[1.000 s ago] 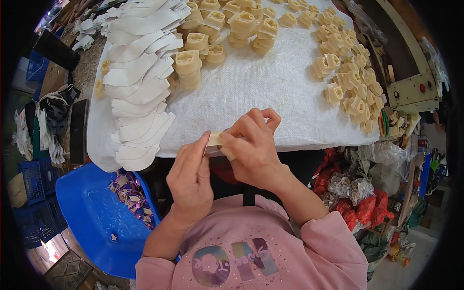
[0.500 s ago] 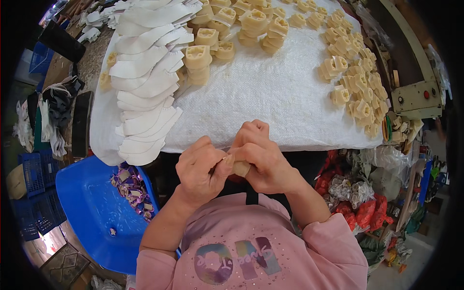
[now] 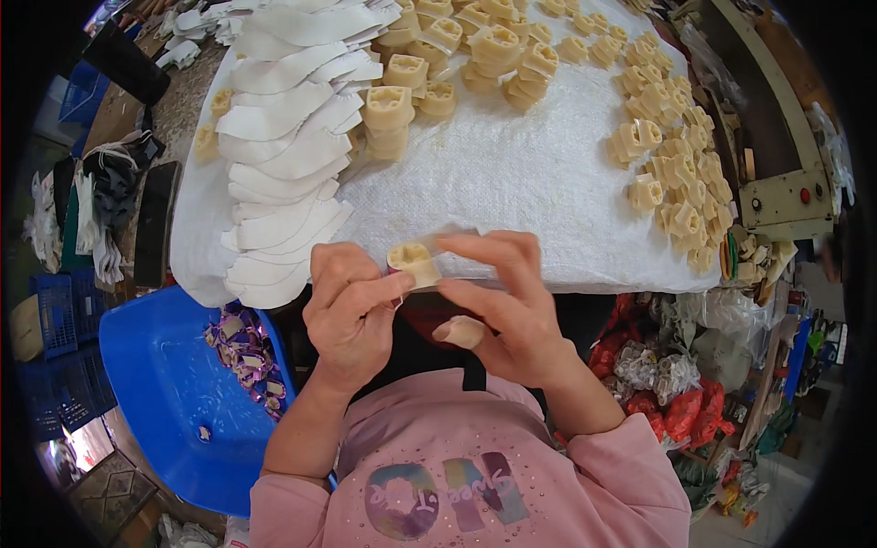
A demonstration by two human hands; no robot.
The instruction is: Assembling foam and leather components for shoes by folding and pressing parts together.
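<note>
My left hand (image 3: 352, 310) pinches a cream hollow plastic block (image 3: 416, 265) between thumb and fingers, just over the near edge of the covered table. The block's hollowed side faces up, and a bit of purple material shows at its left side. My right hand (image 3: 507, 310) is at the block's right with fingers spread; whether a fingertip touches it I cannot tell. A beige cover (image 3: 463, 332) wraps my right thumb. Beyond my left hand, overlapping white curved strips (image 3: 283, 183) run up the table. Stacked cream blocks (image 3: 387, 119) stand beside them.
A white woven sheet (image 3: 512, 183) covers the table. Many loose cream blocks (image 3: 681, 169) lie along its right side. At my left, a blue tub (image 3: 174, 393) holds purple-covered pieces (image 3: 247, 356). A dark phone (image 3: 157, 224) lies farther left. Red bags (image 3: 694, 411) are at the right.
My hands were close together over the piece. Now my right hand has opened and moved away from my left, and the cream block shows in my left fingers.
</note>
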